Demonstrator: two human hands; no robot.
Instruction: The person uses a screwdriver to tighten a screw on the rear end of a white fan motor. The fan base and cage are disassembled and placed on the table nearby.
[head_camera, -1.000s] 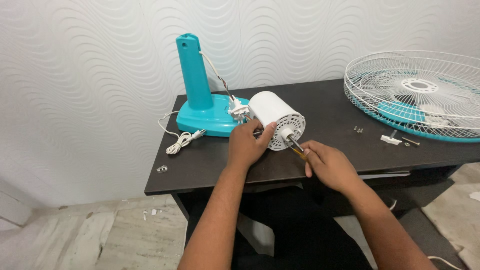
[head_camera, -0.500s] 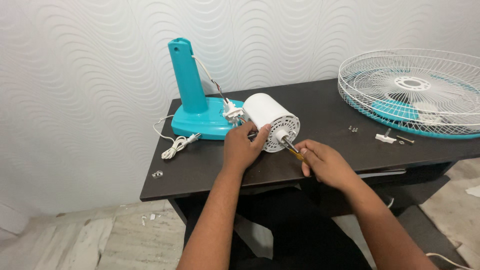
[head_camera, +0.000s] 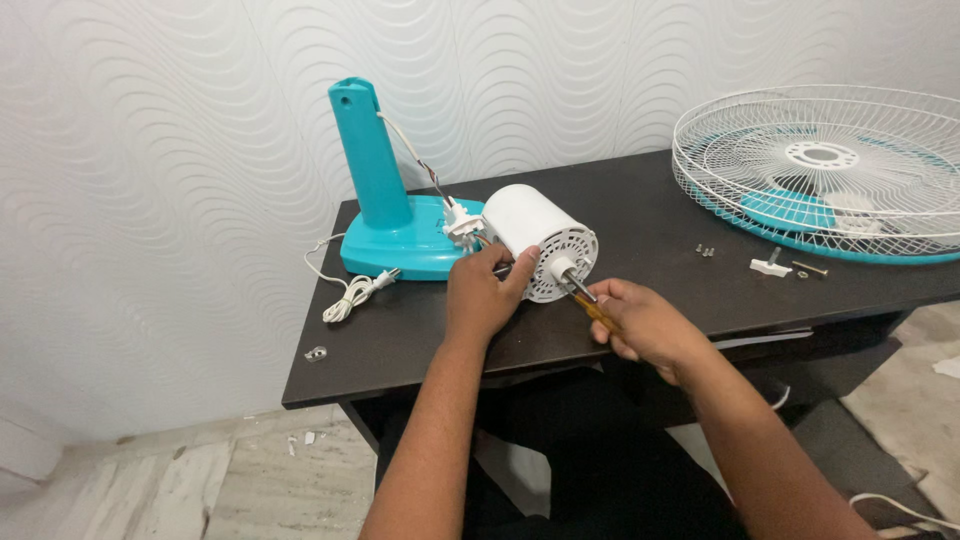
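Dark table (head_camera: 660, 215): left hand (head_camera: 485, 295) on white motor housing (head_camera: 535, 240), right hand (head_camera: 645, 325) gripping screwdriver (head_camera: 592, 305).

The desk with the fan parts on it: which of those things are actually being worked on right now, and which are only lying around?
In use:
- white motor housing, steadied by the left hand
- screwdriver, held by the right hand against the housing's front

Lying about:
- teal fan stand, wired to the motor
- white cord bundle
- wire fan guard
- loose screws
- small white knob
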